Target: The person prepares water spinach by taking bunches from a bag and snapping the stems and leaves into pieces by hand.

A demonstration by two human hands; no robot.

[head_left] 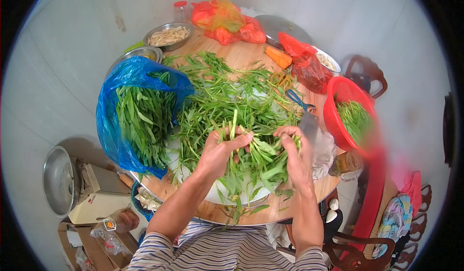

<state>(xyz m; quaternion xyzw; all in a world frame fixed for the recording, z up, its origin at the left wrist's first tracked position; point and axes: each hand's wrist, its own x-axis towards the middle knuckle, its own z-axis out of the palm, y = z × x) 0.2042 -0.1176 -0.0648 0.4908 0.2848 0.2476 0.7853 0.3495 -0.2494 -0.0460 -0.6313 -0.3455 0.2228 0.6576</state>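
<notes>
My left hand [220,150] is closed around the stems of a bunch of water spinach [258,162], with one pale stem poking up past the thumb. Leaves of the same bunch are pinched in my right hand [296,155], its fingers bent and partly hidden. Under and beyond both hands, a loose heap of water spinach [217,102] spreads over a white board [186,174] on the round wooden table [159,186]. To the left stands an open blue plastic bag [107,121] full of leafy greens. A red basket [333,119] at the right holds trimmed green pieces.
A cleaver [309,125] and blue-handled scissors [299,99] lie right of the heap. Behind are a carrot [278,57], red plastic bags [251,31] and a metal bowl of pale strips [169,35]. A glass mug [347,164] sits at the right edge beside a white cloth [325,155].
</notes>
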